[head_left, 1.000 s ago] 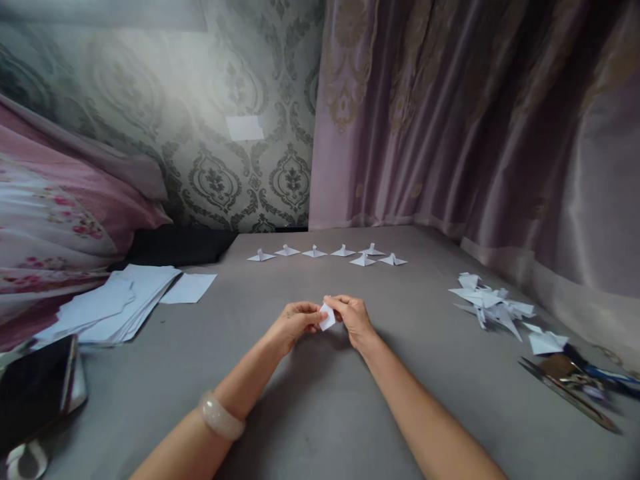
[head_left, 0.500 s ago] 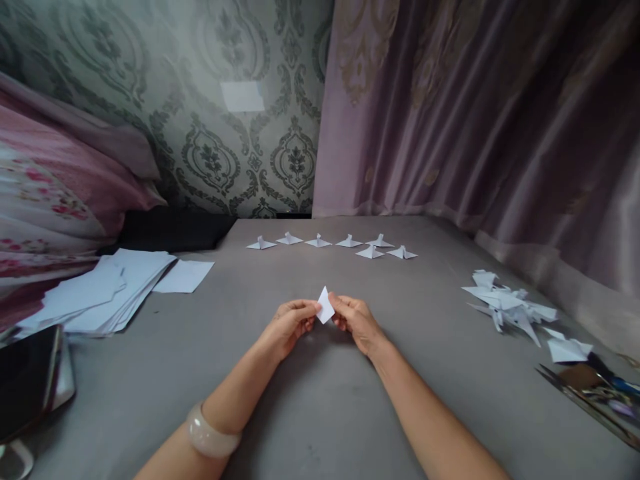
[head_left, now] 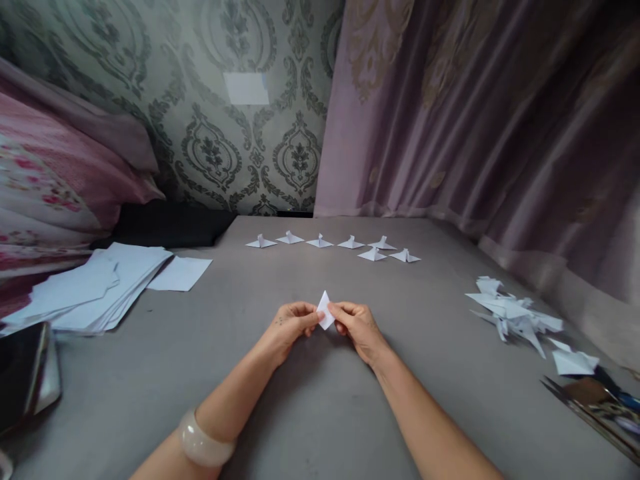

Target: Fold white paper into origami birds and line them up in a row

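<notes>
Folded paper [head_left: 325, 307], plain white, pinched by left hand [head_left: 293, 325], right hand [head_left: 361, 327]

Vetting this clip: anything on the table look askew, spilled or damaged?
No spill or clear damage. Oddest: the pile at right lies jumbled, while the figures at the back sit mostly spaced out. The sheets at left are unevenly stacked.

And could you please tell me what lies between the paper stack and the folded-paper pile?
In the head view, left to right: one sheet, the left hand, the pinched white paper, and the right hand.
</notes>
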Motion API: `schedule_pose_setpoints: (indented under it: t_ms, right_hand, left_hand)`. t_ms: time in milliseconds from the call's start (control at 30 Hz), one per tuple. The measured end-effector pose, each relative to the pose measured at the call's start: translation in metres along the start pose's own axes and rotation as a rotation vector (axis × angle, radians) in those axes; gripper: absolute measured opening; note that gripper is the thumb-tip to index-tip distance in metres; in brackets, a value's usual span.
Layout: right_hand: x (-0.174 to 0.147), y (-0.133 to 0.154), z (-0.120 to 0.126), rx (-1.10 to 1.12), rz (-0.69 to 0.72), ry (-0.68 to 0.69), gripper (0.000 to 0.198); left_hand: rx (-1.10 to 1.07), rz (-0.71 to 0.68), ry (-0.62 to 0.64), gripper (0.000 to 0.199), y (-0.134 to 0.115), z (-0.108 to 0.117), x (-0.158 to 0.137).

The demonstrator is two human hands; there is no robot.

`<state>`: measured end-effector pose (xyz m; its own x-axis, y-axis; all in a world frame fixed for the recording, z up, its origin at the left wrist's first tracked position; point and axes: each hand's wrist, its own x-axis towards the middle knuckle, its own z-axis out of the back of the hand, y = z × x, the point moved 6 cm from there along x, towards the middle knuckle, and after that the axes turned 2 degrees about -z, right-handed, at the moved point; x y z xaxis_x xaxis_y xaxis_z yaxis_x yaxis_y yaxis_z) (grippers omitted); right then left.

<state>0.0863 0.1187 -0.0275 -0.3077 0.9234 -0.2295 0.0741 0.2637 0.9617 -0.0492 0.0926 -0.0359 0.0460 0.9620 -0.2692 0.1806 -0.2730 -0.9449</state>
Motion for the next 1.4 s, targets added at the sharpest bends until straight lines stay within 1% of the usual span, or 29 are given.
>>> schedule_pose_setpoints:
  t_ms: [133, 200, 267, 333, 400, 467, 500, 533, 600, 667, 733, 833, 900, 1033, 1233, 1400]
  right_hand:
    - [0.000, 0.003, -0.001, -0.057, 0.042, 0.039, 0.028]
    - [0.001, 0.005, -0.001, -0.102, 0.089, 0.035, 0.027]
    - [0.003, 0.006, -0.001, -0.139, 0.164, 0.034, 0.024]
    - [0.003, 0.011, -0.001, -0.208, 0.301, 0.008, 0.016]
    - [-0.001, 0.018, -0.002, -0.353, 0.491, -0.024, 0.007]
    - [-0.008, 0.022, -0.006, -0.543, 0.667, -0.024, 0.012]
    - [-0.011, 0.023, -0.008, -0.631, 0.721, -0.009, 0.017]
    - [-0.013, 0.022, -0.011, -0.708, 0.747, 0.010, 0.021]
    - [-0.015, 0.019, -0.013, -0.835, 0.749, 0.045, 0.027]
    - [-0.016, 0.015, -0.015, -0.954, 0.721, 0.074, 0.031]
    - [-0.017, 0.013, -0.016, -1.061, 0.692, 0.077, 0.031]
    - [-0.017, 0.013, -0.015, -1.144, 0.644, 0.042, 0.031]
    - [-0.017, 0.013, -0.014, -1.148, 0.614, 0.024, 0.032]
    - [-0.015, 0.014, -0.014, -1.145, 0.583, 0.018, 0.032]
    - [-0.015, 0.015, -0.013, -1.116, 0.534, 0.025, 0.023]
    - [-0.014, 0.016, -0.011, -1.060, 0.516, 0.029, 0.015]
  left_hand:
    - [0.067, -0.029, -0.007, 0.029, -0.008, 0.002, -0.001]
    - [0.142, -0.075, 0.011, 0.028, -0.014, 0.002, -0.003]
    - [0.246, -0.145, 0.029, 0.026, -0.020, 0.003, -0.003]
    - [0.425, -0.298, 0.001, 0.019, -0.026, 0.007, -0.004]
    - [0.685, -0.538, -0.046, 0.011, -0.034, 0.008, -0.007]
    - [0.965, -0.758, -0.056, 0.014, -0.037, 0.004, -0.011]
    - [1.091, -0.828, -0.041, 0.017, -0.036, 0.001, -0.013]
    - [1.205, -0.868, -0.024, 0.019, -0.034, -0.002, -0.013]
    - [1.375, -0.876, 0.005, 0.022, -0.030, -0.006, -0.012]
    - [1.445, -0.845, 0.045, 0.023, -0.026, -0.008, -0.011]
    - [1.427, -0.806, 0.088, 0.024, -0.023, -0.009, -0.011]
    - [1.299, -0.755, 0.101, 0.029, -0.023, -0.004, -0.013]
    - [1.198, -0.714, 0.086, 0.031, -0.025, 0.001, -0.015]
    - [1.081, -0.648, 0.096, 0.023, -0.028, 0.011, -0.014]
    - [0.997, -0.564, 0.138, 0.022, -0.026, 0.017, -0.008]
    - [0.970, -0.566, 0.124, 0.019, -0.025, 0.018, -0.005]
